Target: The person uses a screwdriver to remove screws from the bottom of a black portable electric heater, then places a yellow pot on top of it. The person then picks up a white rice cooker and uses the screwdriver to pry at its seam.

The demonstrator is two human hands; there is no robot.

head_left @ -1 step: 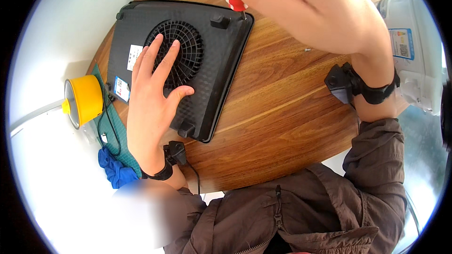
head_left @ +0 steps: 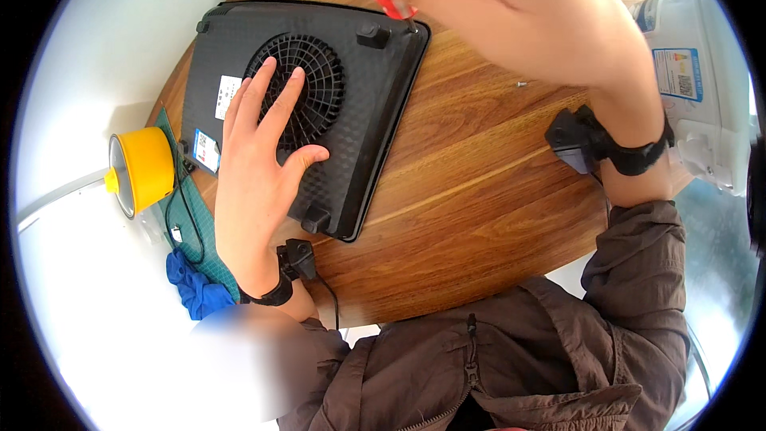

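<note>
The left hand (head_left: 259,183) lies flat, fingers spread, on the round fan grille of a black plastic induction cooker (head_left: 319,104) turned upside down, pinning it to the round wooden table (head_left: 479,183) at frame centre. The right hand (head_left: 511,16), top of frame, grips a red-handled screwdriver (head_left: 396,9), tip at the cooker's upper right corner. A yellow cup (head_left: 144,169) sits far left.

Blk cooker base (head_left: 375,120) w/ grid fan vent, yellow cup (head_left: 148,168), red-handled screwdriver (head_left: 395,8).

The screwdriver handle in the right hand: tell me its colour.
Red. The screwdriver handle shows just below the right hand in the head view, over the black appliance.
</note>
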